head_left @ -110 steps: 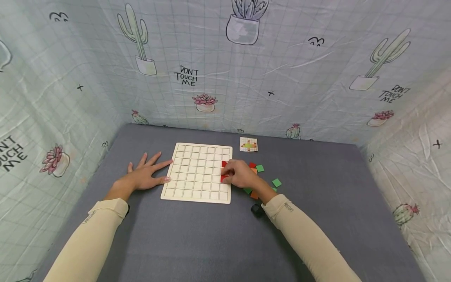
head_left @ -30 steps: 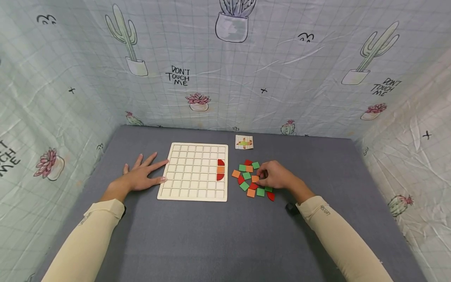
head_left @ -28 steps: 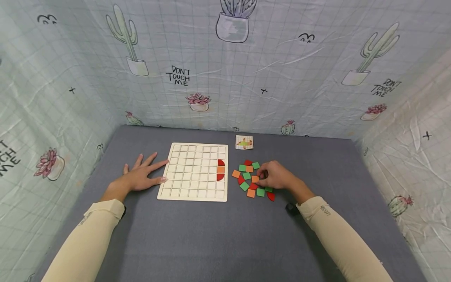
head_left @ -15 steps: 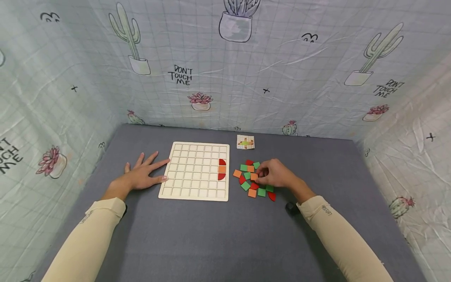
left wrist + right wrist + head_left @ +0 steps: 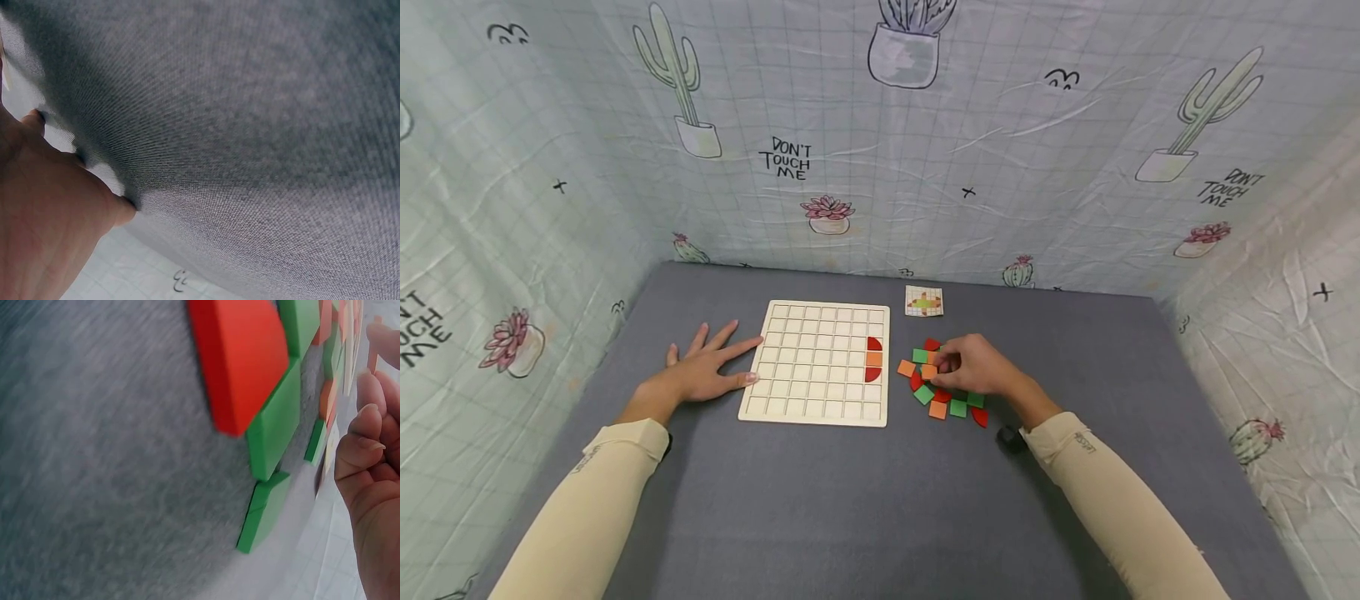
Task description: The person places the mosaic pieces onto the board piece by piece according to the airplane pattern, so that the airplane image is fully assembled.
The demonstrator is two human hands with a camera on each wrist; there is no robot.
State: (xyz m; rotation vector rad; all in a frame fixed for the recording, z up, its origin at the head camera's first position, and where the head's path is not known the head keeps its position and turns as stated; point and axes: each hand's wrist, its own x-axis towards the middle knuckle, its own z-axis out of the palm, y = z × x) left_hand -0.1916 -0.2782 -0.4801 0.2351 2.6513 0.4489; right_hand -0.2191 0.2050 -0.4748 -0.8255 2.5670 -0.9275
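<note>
A pale wooden grid board [image 5: 811, 364] lies on the table. In its rightmost column, a red quarter-round tile [image 5: 874, 343], an orange square tile [image 5: 874, 358] and another red quarter-round tile [image 5: 872, 375] are set one below another. My left hand [image 5: 703, 373] lies with fingers spread, index fingertip and thumb at the board's left edge. To the right of the board, my right hand [image 5: 976, 365] pinches a separate orange square tile [image 5: 374, 353] between thumb and fingers, over the loose tiles. In the right wrist view that tile is held off the table.
Loose tiles surround the right hand: green squares such as one green tile [image 5: 923, 395], orange squares like this orange tile [image 5: 937, 410], and red quarter-rounds like this red tile [image 5: 980, 417]. A small pattern card [image 5: 923, 301] lies behind them. Printed cloth walls [image 5: 880, 208] enclose the grey table [image 5: 820, 500].
Earlier my right hand was at the board's red tiles, then moved right to the loose pile. Since then it has taken an orange tile and shifted left with it. My left hand stays put.
</note>
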